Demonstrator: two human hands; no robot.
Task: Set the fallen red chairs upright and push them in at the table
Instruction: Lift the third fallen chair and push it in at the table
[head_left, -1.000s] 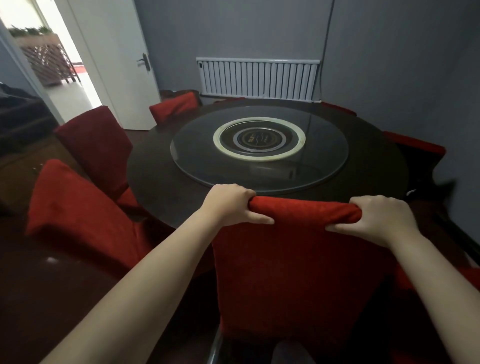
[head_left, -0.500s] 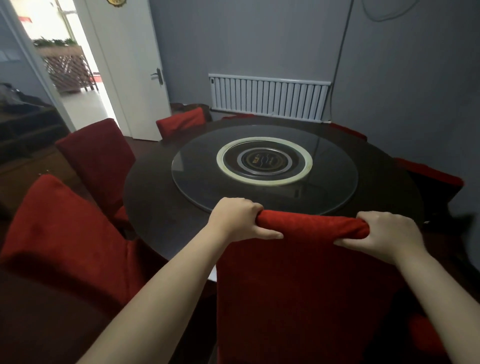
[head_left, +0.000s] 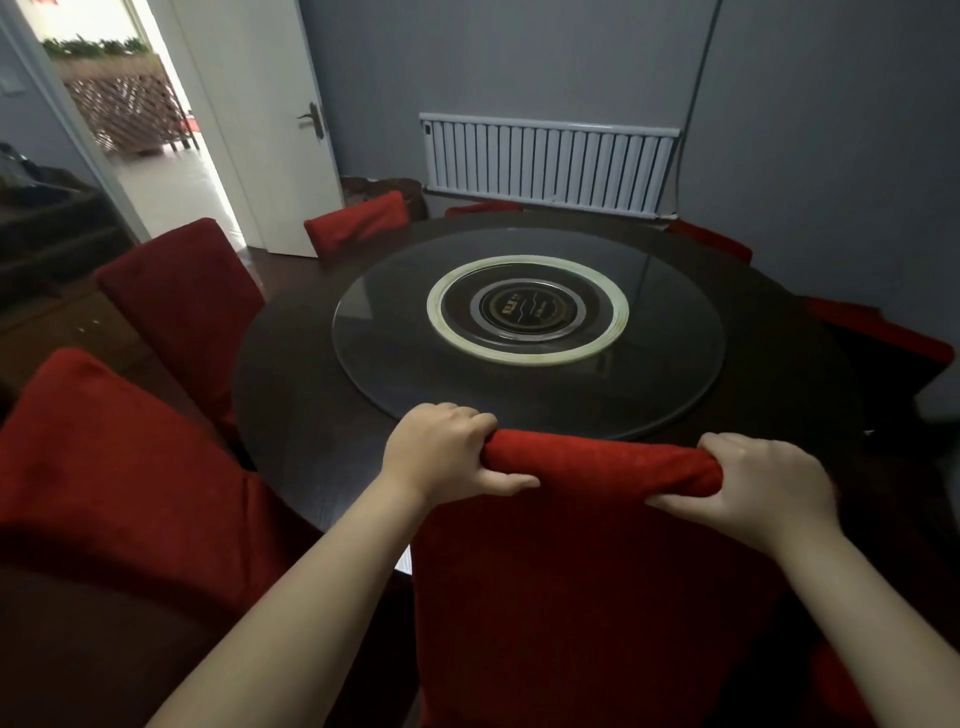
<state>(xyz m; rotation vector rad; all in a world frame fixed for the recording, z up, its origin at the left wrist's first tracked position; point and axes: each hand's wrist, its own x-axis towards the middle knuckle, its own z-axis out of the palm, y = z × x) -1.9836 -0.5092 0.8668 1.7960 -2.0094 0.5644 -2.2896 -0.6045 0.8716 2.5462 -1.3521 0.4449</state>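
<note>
A red fabric-covered chair (head_left: 587, 582) stands upright right in front of me, its back top against the near edge of the round dark table (head_left: 291, 374). My left hand (head_left: 441, 457) grips the left end of the chair's top edge. My right hand (head_left: 763, 493) grips the right end. Two more red chairs stand at the left, one near (head_left: 104, 467) and one farther (head_left: 182, 296). Other red chair backs show around the far side (head_left: 358, 221) and the right side (head_left: 878, 332) of the table.
A glass turntable (head_left: 395, 332) lies on the table. A white radiator (head_left: 545, 161) hangs on the grey back wall. An open white door (head_left: 260, 119) at the back left leads to a bright corridor. A dark cabinet (head_left: 47, 234) stands along the left wall.
The view has tilted up and drawn closer to the table. Both hands keep the same grip on the chair's top edge, and the chair stays upright at the table edge.
</note>
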